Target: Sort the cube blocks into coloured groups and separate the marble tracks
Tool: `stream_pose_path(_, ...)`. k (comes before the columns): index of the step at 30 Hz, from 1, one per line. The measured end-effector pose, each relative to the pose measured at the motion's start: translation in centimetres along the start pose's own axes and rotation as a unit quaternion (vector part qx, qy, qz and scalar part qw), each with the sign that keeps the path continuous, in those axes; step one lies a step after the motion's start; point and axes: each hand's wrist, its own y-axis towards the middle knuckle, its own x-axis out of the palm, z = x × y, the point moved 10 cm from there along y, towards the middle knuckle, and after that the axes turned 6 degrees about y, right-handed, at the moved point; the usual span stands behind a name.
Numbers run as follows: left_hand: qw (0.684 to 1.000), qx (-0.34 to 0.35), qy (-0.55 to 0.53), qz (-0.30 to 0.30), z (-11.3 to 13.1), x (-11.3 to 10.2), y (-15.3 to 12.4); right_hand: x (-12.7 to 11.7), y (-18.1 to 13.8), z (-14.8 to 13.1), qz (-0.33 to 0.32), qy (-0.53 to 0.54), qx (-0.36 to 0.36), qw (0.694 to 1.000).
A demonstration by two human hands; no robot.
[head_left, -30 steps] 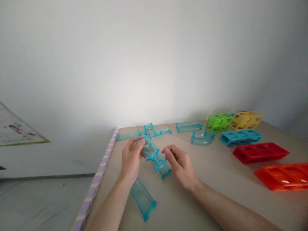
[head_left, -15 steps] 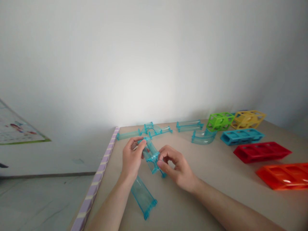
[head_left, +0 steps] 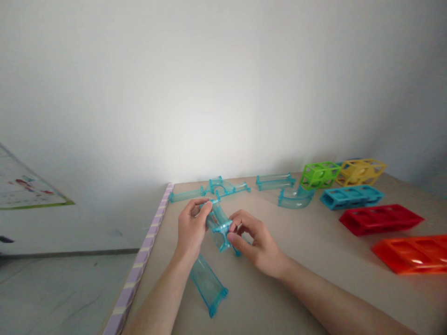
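Between my hands is a clear blue track piece (head_left: 217, 215), a short trough held tilted above the table. My left hand (head_left: 193, 227) pinches its far left end between thumb and fingers. At its nearer right end, my right hand (head_left: 254, 239) grips the edge with thumb and fingertips, where a second curved part seems to join; my fingers partly hide this joint. Below my left wrist a straight clear blue track piece (head_left: 208, 286) lies on the table, its far end covered by my hand.
Along the wall lie joined clear blue tracks (head_left: 188, 194), a straight track (head_left: 275, 182) and a curved track (head_left: 296, 200). To the right stand green (head_left: 320, 175) and yellow frames (head_left: 362, 172), then blue (head_left: 351, 197), red (head_left: 381, 218) and orange blocks (head_left: 414, 253). Purple striped trim (head_left: 145, 253) edges the table's left side.
Almost nothing differs. Both hands keep their grip on the track piece, which has shifted only very slightly at the joint. The pieces on the table stay where they were.
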Motion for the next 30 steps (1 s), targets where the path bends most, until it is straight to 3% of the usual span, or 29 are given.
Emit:
stream_pose_path(6,0.999,-0.013,-0.034,-0.01,0.1,0.4,-0.2,-0.1,-0.7,-0.5,0.001,-0.029,-0.061,0.998)
stream_pose_path(13,0.995,-0.045,-0.057,-0.067,-1.0,1.6,-0.4,1.0,-1.0,-2.2,-0.04,-0.104,-0.142,0.984)
stream_pose_path(19,0.994,-0.046,-0.04,-0.093,-1.4,2.2,-0.7,1.2,-0.8,-3.6,-0.053,-0.108,-0.198,0.973)
stream_pose_path(30,0.997,-0.023,-0.01,-0.08,-1.1,1.9,-0.4,0.7,-1.0,-3.1,-0.025,-0.091,-0.179,0.979)
